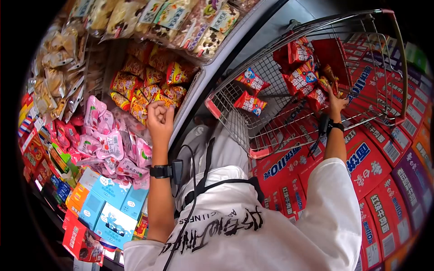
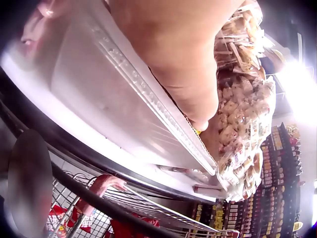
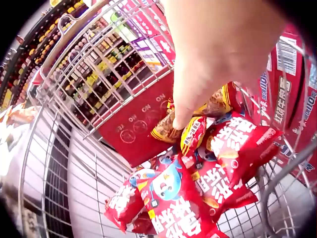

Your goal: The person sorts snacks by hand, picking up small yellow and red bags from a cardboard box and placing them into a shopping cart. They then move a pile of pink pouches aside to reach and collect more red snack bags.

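Inside the shopping cart (image 1: 266, 118), my right hand (image 1: 335, 106) holds a brown-and-yellow snack bag (image 3: 218, 101), its thumb lying across the wrapper. A small red-and-yellow packet (image 3: 193, 136) sits just below the thumb. Under that hand, red snack bags (image 3: 171, 196) with blue cartoon figures are heaped in the cart. My left hand (image 1: 160, 119), fingers curled, is at the near edge of a bin of yellow-and-red snack bags (image 1: 151, 77). A speck of yellow shows by its thumb tip in the left wrist view; I cannot tell whether it grips a bag.
Pink pouches (image 1: 106, 135) and blue boxes (image 1: 110, 205) lie to the left of the bin. Large clear packs (image 1: 176, 20) line the shelf beyond it. Red cartons (image 1: 370, 167) are stacked beneath and beside the cart on the right. The shelf's pale edge (image 1: 217, 58) separates bin and cart.
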The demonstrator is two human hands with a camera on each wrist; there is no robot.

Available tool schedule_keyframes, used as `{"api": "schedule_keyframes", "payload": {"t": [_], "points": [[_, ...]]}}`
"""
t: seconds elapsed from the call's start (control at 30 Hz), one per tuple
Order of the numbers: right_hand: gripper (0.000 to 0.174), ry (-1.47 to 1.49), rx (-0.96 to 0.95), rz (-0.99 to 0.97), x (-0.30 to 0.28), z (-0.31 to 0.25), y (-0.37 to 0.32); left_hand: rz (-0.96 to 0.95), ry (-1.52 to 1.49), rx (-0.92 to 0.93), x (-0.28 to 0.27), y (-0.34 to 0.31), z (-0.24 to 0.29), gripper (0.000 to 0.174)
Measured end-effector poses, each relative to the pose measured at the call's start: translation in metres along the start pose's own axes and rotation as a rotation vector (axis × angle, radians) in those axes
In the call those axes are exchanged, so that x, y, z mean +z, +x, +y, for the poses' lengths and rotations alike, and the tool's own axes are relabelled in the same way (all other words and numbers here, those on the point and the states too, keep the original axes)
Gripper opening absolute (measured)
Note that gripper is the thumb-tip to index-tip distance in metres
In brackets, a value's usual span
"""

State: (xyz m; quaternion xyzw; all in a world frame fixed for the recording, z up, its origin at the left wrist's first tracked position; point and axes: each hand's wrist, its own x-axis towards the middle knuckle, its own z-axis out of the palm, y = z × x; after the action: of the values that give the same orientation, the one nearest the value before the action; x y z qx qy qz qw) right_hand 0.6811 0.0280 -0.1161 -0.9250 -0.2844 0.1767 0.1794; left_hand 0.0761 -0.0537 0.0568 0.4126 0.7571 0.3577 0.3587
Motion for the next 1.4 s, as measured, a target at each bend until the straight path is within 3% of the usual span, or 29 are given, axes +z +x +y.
{"api": "schedule_keyframes", "payload": {"t": [0.1, 0.2, 0.23, 0.3, 0.37, 0.47, 0.5, 0.6, 0.63, 0.77, 0.87, 0.93, 0.97, 1.0, 1.07, 1.17, 1.27, 1.3, 1.4], "points": [[0.130, -0.067, 0.001, -0.118, 0.034, 0.051, 0.060, -0.092, 0.019, -0.014, -0.003, 0.001, -0.005, 0.022], [0.120, -0.169, 0.143, -0.200, 0.019, 0.001, 0.050, -0.108, 0.044, 0.029, -0.008, -0.001, -0.011, 0.033], [0.118, -0.090, 0.145, -0.317, 0.014, -0.007, 0.053, -0.110, 0.046, 0.061, -0.009, -0.002, -0.008, 0.037], [0.115, 0.060, 0.156, -0.549, 0.014, -0.004, 0.056, -0.142, 0.061, 0.088, -0.011, -0.003, 0.002, 0.053], [0.111, 0.015, 0.318, -0.627, 0.029, 0.007, 0.079, -0.141, 0.172, 0.087, -0.010, -0.003, 0.003, 0.056], [0.116, -0.120, 0.367, -0.525, 0.031, -0.013, 0.064, -0.132, 0.215, 0.044, -0.005, -0.004, 0.007, 0.056], [0.118, -0.305, 0.329, -0.430, 0.040, -0.011, 0.067, -0.133, 0.223, 0.040, -0.007, -0.004, 0.006, 0.055], [0.119, -0.302, 0.299, -0.297, 0.046, -0.039, 0.032, -0.118, 0.216, 0.042, -0.007, -0.002, 0.005, 0.054], [0.120, -0.146, 0.289, -0.368, 0.055, -0.028, 0.032, -0.115, 0.205, 0.041, -0.005, -0.003, 0.006, 0.053], [0.112, -0.155, 0.242, -0.295, 0.028, -0.068, 0.004, -0.128, 0.220, 0.028, -0.003, -0.002, 0.011, 0.052], [0.098, -0.126, 0.153, -0.330, 0.021, -0.060, 0.004, -0.133, 0.201, 0.024, -0.003, -0.003, 0.009, 0.050], [0.094, -0.142, 0.070, -0.367, 0.035, -0.033, 0.013, -0.155, 0.173, 0.012, -0.003, -0.003, 0.011, 0.047], [0.088, -0.329, -0.130, -0.092, 0.048, -0.016, 0.007, -0.153, 0.171, 0.011, -0.001, -0.003, 0.011, 0.047], [0.078, -0.355, -0.327, -0.006, 0.048, -0.015, -0.002, -0.150, 0.172, 0.008, 0.000, -0.003, 0.011, 0.047], [0.069, -0.194, -0.414, -0.062, 0.042, -0.015, -0.015, -0.139, 0.161, 0.001, -0.003, -0.003, 0.010, 0.048], [0.064, -0.136, -0.419, -0.314, 0.039, -0.016, -0.031, -0.116, 0.113, -0.013, -0.002, -0.002, 0.005, 0.052], [0.062, -0.243, -0.495, -0.212, 0.027, -0.042, -0.059, -0.117, 0.143, 0.003, -0.005, 0.000, 0.005, 0.052], [0.071, -0.242, -0.323, -0.245, 0.019, -0.058, -0.065, -0.112, 0.158, 0.002, -0.005, 0.000, 0.007, 0.052], [0.083, -0.405, -0.249, -0.255, 0.006, -0.087, -0.052, -0.101, 0.205, 0.023, -0.005, 0.002, 0.010, 0.053]]}}
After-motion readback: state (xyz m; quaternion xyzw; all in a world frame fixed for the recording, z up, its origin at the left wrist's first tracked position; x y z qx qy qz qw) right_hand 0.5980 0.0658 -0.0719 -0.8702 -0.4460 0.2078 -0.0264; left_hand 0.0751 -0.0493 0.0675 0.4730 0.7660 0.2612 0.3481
